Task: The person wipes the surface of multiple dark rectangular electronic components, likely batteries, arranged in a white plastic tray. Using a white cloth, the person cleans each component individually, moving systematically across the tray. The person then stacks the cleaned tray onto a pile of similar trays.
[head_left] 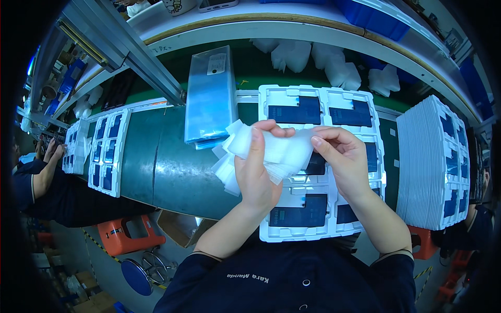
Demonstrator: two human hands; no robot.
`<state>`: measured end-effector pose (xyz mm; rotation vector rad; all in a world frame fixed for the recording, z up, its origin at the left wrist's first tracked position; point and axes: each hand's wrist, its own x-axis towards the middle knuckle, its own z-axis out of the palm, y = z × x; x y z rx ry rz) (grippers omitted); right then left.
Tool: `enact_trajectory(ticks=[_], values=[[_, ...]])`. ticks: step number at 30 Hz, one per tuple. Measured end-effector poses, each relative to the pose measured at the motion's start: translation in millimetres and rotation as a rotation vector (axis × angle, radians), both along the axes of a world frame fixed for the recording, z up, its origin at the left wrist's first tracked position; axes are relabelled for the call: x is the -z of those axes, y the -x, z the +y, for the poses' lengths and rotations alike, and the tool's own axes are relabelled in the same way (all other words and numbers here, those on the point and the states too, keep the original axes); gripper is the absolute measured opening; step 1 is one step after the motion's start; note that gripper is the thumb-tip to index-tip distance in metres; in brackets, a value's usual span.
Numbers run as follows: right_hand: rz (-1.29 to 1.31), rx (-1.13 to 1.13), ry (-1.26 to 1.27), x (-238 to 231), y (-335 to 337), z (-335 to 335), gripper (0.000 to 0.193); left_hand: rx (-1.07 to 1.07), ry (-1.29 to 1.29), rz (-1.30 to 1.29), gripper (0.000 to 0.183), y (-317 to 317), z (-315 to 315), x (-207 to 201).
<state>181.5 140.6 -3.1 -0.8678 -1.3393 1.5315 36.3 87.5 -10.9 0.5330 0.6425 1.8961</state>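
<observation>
A fanned bundle of thin white foam sheets (271, 151) is gripped in my left hand (255, 172), thumb across the top. At the bundle's right edge, my right hand (342, 159) pinches a corner between thumb and fingertips. Both hands are above a white plastic tray (265, 237) whose compartments hold flat black batteries (298, 211). The bundle and my hands hide part of the tray's middle. Just beyond my left hand lies a stack of clear bluish plastic bags (209, 99) with a white label.
A tall stack of filled white trays (417, 167) stands at the right. Farther left is another battery tray (107, 156), beside a co-worker's hand (55, 148). More white foam bundles (292, 55) lie under the shelf (250, 26). A metal post (151, 73) rises behind the green table (172, 177).
</observation>
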Motion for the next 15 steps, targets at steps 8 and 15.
enact_trajectory(ticks=[8,15], values=[[0.037,0.069,-0.047,0,-10,8,0.012,-0.051,0.057,-0.026,0.029,20,3,5],[-0.129,0.084,-0.045,5,-30,29,0.009,0.076,0.360,1.754,0.034,46,-16,-7]])
